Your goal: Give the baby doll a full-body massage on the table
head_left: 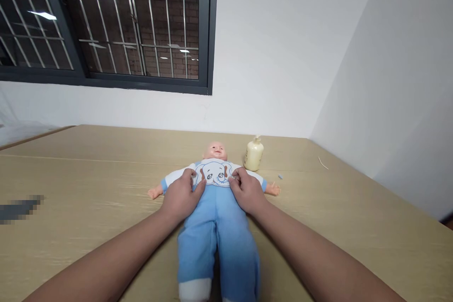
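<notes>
Pressing both hands [215, 193] on doll's [215, 217] chest.

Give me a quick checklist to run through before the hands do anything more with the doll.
1. Doll lying flat on its back on the table: ok.
2. Left hand resting on the doll's left flank at the waist: ok.
3. Right hand resting on the opposite flank, about level with the left: ok.
4. Whether the fingers are pinching the fabric or only pressing on it: cannot tell.
5. Cream pump bottle upright beside the doll's head, apart from both hands: ok.
6. Doll's feet within view: not ok, cut off by the lower edge.
</notes>
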Available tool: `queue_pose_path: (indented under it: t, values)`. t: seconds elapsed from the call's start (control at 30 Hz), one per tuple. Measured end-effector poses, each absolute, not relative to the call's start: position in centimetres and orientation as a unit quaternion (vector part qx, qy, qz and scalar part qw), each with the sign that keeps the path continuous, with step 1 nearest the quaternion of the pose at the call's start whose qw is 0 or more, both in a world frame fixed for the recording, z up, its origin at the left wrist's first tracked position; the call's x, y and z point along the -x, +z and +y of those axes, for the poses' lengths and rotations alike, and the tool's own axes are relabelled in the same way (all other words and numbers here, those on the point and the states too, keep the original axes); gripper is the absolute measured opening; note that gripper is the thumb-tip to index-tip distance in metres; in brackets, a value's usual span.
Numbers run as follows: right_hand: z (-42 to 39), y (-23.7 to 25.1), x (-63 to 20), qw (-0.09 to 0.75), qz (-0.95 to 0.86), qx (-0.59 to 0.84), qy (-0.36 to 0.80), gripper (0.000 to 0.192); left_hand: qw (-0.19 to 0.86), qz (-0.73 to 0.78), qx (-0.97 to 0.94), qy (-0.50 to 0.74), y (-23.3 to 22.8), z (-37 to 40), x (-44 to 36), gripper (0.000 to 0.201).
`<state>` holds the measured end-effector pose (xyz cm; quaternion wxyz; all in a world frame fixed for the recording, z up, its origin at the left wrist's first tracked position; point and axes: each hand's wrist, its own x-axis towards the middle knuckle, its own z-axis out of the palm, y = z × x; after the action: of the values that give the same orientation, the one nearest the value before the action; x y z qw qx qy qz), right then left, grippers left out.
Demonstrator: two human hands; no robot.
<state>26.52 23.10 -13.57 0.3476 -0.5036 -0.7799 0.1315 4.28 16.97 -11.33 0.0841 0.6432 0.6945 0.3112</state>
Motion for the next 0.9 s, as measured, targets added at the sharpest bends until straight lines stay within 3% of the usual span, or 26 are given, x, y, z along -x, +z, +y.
queue_pose_path:
  t: [0.17,0.37,0.57,0.77,0.9]
  values:
    - [22.3,-12.8,-26.7,0.362,-0.780,0.471,0.196,0.032,0.086,0.689,-0.663,0.279,-10.2,16.7,-3.9,0.040]
    - [21.4,-11.3,-26.1,0.314,-0.795,0.472,0.216,0.062,0.078,0.688,-0.674,0.257,-9.0,16.4,-3.6,0.049]
    - [21.0,-9.7,-26.5,0.306,-0.773,0.486,0.270,0.056,0.082,0.684,-0.655,0.310,-8.5,16.8,-2.5,0.053]
    - [25.5,-9.0,-25.2,0.460,-0.631,0.533,0.327,0.050,0.220,0.631,-0.552,0.498,-7.5,21.5,-2.5,0.031]
    - [30.6,-9.6,-22.7,0.495,-0.582,0.559,0.322,0.054,0.267,0.646,-0.468,0.540,-7.5,27.1,-4.7,0.041]
